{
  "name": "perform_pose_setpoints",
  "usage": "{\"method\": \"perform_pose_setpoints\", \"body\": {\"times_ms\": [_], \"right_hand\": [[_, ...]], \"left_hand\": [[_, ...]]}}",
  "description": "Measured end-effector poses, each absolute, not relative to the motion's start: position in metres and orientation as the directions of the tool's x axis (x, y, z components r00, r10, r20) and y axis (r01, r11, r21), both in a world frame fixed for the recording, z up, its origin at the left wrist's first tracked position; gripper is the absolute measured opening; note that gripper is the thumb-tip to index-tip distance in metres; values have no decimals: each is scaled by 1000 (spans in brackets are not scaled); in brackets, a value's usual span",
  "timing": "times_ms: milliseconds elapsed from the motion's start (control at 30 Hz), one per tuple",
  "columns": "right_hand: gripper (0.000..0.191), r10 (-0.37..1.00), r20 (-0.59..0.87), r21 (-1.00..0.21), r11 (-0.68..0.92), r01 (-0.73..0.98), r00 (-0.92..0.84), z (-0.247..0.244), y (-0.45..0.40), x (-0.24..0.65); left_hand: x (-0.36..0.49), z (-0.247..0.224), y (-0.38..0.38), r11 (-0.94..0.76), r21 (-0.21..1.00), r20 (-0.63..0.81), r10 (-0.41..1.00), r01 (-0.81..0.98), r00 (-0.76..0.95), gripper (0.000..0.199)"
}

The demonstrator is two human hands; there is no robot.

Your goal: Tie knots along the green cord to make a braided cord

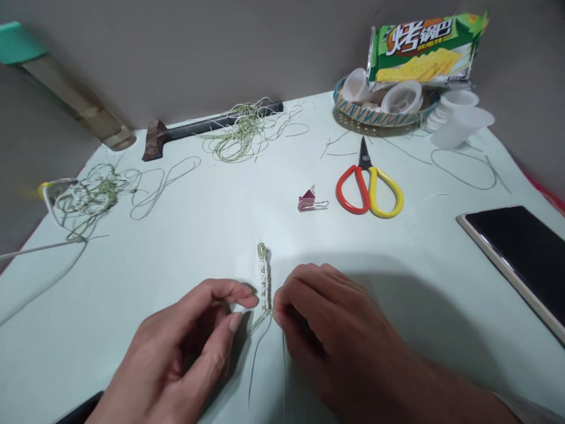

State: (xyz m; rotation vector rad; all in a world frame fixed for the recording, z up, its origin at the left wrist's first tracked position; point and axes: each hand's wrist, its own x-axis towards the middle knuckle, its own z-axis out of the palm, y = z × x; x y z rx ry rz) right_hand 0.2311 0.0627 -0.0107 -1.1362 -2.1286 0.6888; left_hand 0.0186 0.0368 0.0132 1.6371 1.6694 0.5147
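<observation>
Right hand (329,321) and left hand (185,341), nearest of all in the head view, and between them, slim and pale, lies the braid (263,277)! Its long axis runs near to far, looped end out beyond both grips, near end right down by the right fingertips. That's the relation to watch: the braid sits just left of the right grip and just right of the left one, and the right is the nearer of the two. Right grip: fingertips pinched together, seemingly on a fine strand (271,312) at the braid's near end. Left grip: thumb and forefinger parted, nothing visible between the tips, forefinger just beside the braid, not touching. Whether the left's tucked fingers hold anything, can't tell. Loose tails (250,377) trail back between the two grips. Farther out on the surface (176,259), beyond the right grip, it's the clip (308,201) and the scissors (364,164), handles toward the hands, while the phone (521,253) lies well off to the right grip's right.
</observation>
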Motion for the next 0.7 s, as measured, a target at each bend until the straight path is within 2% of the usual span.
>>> {"method": "perform_pose_setpoints", "body": {"times_ms": [100, 200, 267, 433, 700], "right_hand": [[21, 883, 215, -747, 424, 512, -417, -7, 64, 233], [23, 883, 177, -763, 402, 506, -434, -6, 63, 234], [25, 871, 176, -760, 416, 499, -459, -7, 62, 235], [24, 849, 246, -697, 490, 523, -467, -10, 59, 234], [27, 832, 246, -655, 521, 547, -497, -9, 60, 233]], "left_hand": [[23, 14, 44, 295, 841, -389, 912, 453, 128, 34], [29, 17, 50, 492, 810, -568, 794, 318, 217, 38], [33, 19, 52, 578, 776, -630, 729, 252, 269, 37], [35, 18, 53, 619, 767, -640, 721, 169, 265, 36], [30, 11, 44, 588, 792, -610, 766, 161, 205, 42]]}}
